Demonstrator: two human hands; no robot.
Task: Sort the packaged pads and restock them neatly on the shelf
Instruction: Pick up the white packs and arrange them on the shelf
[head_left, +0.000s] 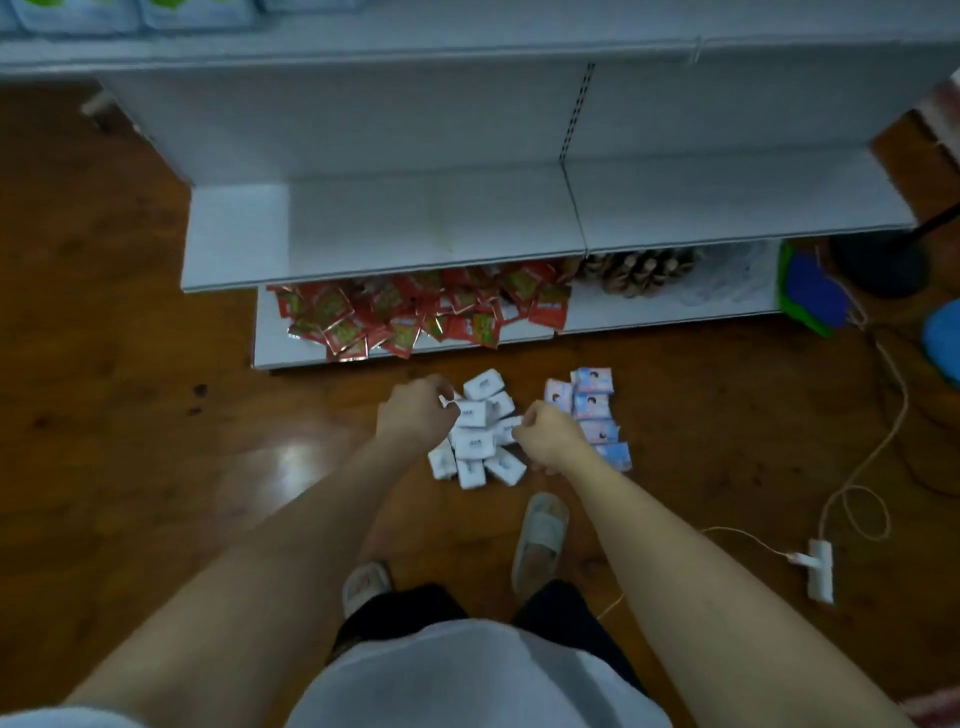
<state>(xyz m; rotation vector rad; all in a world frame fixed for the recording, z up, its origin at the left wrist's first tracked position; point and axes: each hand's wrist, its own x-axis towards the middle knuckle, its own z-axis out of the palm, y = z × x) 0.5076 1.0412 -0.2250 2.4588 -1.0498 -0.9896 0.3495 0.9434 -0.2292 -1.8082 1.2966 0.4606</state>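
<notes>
Both arms reach down to a pile of white pad packs (478, 431) lying on the wooden floor (130, 415) in front of the white shelf (415, 223). The left hand (415, 415) has its fingers curled at the left edge of the pile, and a white corner shows by the fingertips, but blur hides whether it really pinches a pack. The right hand (550, 436) is curled at the pile's right edge with a pack corner at its fingertips; its grip is equally hard to make out, and the wrist covers part of the pile. Just to the right lie the pink and blue pad packs (592, 400) in a rough column, the lower ones partly hidden by the right forearm. The print on all packs is too small to read. Under the middle shelf board, red sachets (415, 317) spill across the bottom shelf, their back rows hidden, beside a pine cone (639, 267). 2 slippers (540, 540) show below the hands, the left one mostly covered by the knee. A white power strip (821, 569) and its cord lie at right.
</notes>
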